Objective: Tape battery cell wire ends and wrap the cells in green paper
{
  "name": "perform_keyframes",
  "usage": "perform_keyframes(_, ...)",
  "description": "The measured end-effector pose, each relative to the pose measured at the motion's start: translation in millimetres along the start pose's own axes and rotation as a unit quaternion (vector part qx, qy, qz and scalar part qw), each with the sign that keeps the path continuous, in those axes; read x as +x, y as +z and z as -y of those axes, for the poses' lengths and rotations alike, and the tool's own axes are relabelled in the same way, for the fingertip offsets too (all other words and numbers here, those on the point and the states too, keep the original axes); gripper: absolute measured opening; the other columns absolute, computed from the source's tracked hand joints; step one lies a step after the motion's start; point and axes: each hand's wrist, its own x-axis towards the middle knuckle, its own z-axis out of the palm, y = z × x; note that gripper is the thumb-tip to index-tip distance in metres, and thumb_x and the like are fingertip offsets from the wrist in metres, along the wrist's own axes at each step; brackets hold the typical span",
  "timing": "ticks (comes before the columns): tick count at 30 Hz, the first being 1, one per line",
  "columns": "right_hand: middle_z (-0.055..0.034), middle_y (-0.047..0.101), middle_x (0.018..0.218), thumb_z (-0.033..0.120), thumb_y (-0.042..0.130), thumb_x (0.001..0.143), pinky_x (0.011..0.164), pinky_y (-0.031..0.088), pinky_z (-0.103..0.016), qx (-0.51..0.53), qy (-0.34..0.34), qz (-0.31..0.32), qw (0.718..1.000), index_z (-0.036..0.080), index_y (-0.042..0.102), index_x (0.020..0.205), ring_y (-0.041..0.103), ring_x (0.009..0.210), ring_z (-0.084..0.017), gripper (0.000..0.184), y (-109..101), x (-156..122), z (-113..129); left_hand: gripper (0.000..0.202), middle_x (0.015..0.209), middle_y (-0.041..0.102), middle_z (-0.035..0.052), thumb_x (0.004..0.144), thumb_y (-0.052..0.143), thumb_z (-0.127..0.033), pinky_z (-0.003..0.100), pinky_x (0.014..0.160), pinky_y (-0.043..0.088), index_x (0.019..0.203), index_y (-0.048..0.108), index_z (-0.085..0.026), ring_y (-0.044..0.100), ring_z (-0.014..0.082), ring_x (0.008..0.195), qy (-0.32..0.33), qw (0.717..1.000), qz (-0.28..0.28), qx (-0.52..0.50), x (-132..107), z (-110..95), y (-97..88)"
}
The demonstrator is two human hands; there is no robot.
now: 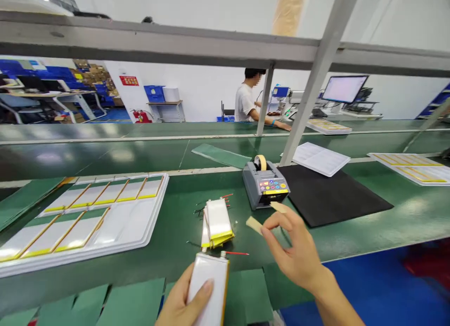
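My left hand (190,295) is wrapped round a flat white pouch battery cell (210,281), its thumb across the face. A red wire sticks out from the cell's top end. My right hand (293,251) pinches a short strip of pale yellow tape (253,224) between thumb and forefinger. A second tape strip (278,207) shows just above the forefinger, in front of the dispenser; whether it touches a finger I cannot tell. Beyond the held cell lies a small stack of similar cells (218,218) with yellow ends and thin wires. The grey tape dispenser (266,183) stands behind my right hand.
At left, a white tray (130,223) carries rows of cells. A black mat (333,202) lies right of the dispenser, with a white tray (321,158) over its far edge. Green sheets (133,302) lie along the near edge. A metal post (312,82) rises behind; a person (246,101) sits beyond.
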Motion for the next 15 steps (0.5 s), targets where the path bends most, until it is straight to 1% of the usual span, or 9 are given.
perform_keyframes(1, 0.0008, 0.054, 0.077, 0.012, 0.047, 0.089, 0.074, 0.042, -0.031, 0.074, 0.019, 0.046, 0.996, 0.026, 0.027, 0.134, 0.051, 0.072, -0.015, 0.052, -4.2, -1.6, 12.8, 0.061, 0.111, 0.064, 0.0065, 0.074, 0.055, -0.065, 0.029, 0.089, 0.046, 0.115, 0.053, -0.020, 0.056, 0.0249, 0.105, 0.009, 1.000, 0.024, 0.006, -2.6, -0.7, 6.6)
perform_keyframes(2, 0.0017, 0.053, 0.076, 0.013, 0.047, 0.089, 0.070, 0.042, -0.029, 0.141, 0.046, 0.099, 0.984, 0.027, 0.023, 0.135, 0.050, 0.070, -0.014, 0.054, -7.8, -1.9, 22.5, 0.059, 0.109, 0.064, 0.0062, 0.076, 0.054, -0.062, 0.028, 0.085, 0.047, 0.118, 0.051, -0.020, 0.058, 0.0233, 0.099, 0.019, 0.999, 0.048, 0.008, -4.9, -1.9, 12.7)
perform_keyframes(4, 0.0032, 0.051, 0.074, 0.015, 0.050, 0.087, 0.064, 0.041, -0.025, 0.231, 0.095, 0.218, 0.944, 0.026, 0.021, 0.135, 0.047, 0.066, -0.013, 0.058, -11.4, 0.6, 32.2, 0.054, 0.102, 0.066, 0.0049, 0.079, 0.054, -0.057, 0.025, 0.078, 0.049, 0.118, 0.050, -0.020, 0.060, 0.0204, 0.090, 0.041, 0.994, 0.095, 0.026, -9.1, -5.1, 22.3)
perform_keyframes(6, 0.0046, 0.049, 0.073, 0.015, 0.055, 0.082, 0.061, 0.039, -0.024, 0.246, 0.119, 0.314, 0.909, 0.026, 0.023, 0.135, 0.043, 0.063, -0.011, 0.062, -10.2, 4.3, 32.0, 0.047, 0.092, 0.066, 0.0032, 0.079, 0.055, -0.054, 0.023, 0.071, 0.049, 0.113, 0.053, -0.021, 0.061, 0.0188, 0.081, 0.052, 0.985, 0.150, 0.069, -12.6, -8.2, 27.1)
perform_keyframes(7, 0.0052, 0.047, 0.072, 0.015, 0.056, 0.080, 0.059, 0.038, -0.023, 0.236, 0.125, 0.345, 0.900, 0.026, 0.024, 0.134, 0.041, 0.062, -0.011, 0.064, -8.4, 5.7, 29.8, 0.044, 0.087, 0.066, 0.0023, 0.079, 0.055, -0.053, 0.023, 0.067, 0.048, 0.110, 0.054, -0.022, 0.061, 0.0182, 0.077, 0.051, 0.978, 0.177, 0.096, -14.2, -9.3, 27.9)
perform_keyframes(8, 0.0056, 0.046, 0.072, 0.015, 0.057, 0.078, 0.059, 0.036, -0.023, 0.223, 0.128, 0.365, 0.895, 0.026, 0.024, 0.134, 0.040, 0.061, -0.011, 0.066, -6.4, 6.7, 27.4, 0.042, 0.084, 0.066, 0.0016, 0.079, 0.055, -0.053, 0.023, 0.065, 0.047, 0.108, 0.056, -0.023, 0.061, 0.0179, 0.074, 0.047, 0.971, 0.200, 0.123, -15.6, -10.2, 28.0)
perform_keyframes(10, 0.0062, 0.044, 0.073, 0.014, 0.057, 0.074, 0.058, 0.034, -0.023, 0.202, 0.127, 0.393, 0.888, 0.026, 0.026, 0.133, 0.037, 0.061, -0.010, 0.068, -2.9, 7.0, 23.6, 0.041, 0.087, 0.068, 0.0010, 0.079, 0.055, -0.054, 0.023, 0.066, 0.047, 0.109, 0.056, -0.025, 0.061, 0.0183, 0.075, 0.042, 0.959, 0.224, 0.166, -18.2, -11.4, 27.2)
perform_keyframes(13, 0.0068, 0.045, 0.072, 0.012, 0.058, 0.072, 0.057, 0.033, -0.022, 0.188, 0.119, 0.420, 0.880, 0.025, 0.029, 0.132, 0.036, 0.060, -0.010, 0.068, -0.1, 5.2, 22.5, 0.045, 0.099, 0.068, 0.0010, 0.078, 0.054, -0.056, 0.026, 0.075, 0.047, 0.114, 0.056, -0.028, 0.060, 0.0213, 0.085, 0.035, 0.954, 0.222, 0.196, -21.5, -13.0, 26.2)
perform_keyframes(15, 0.0070, 0.046, 0.072, 0.012, 0.060, 0.072, 0.056, 0.032, -0.022, 0.177, 0.117, 0.429, 0.878, 0.025, 0.030, 0.131, 0.037, 0.059, -0.010, 0.068, 0.8, 3.7, 23.0, 0.046, 0.101, 0.068, 0.0003, 0.077, 0.055, -0.057, 0.027, 0.076, 0.046, 0.114, 0.057, -0.029, 0.060, 0.0226, 0.087, 0.017, 0.954, 0.213, 0.209, -23.2, -14.4, 26.4)
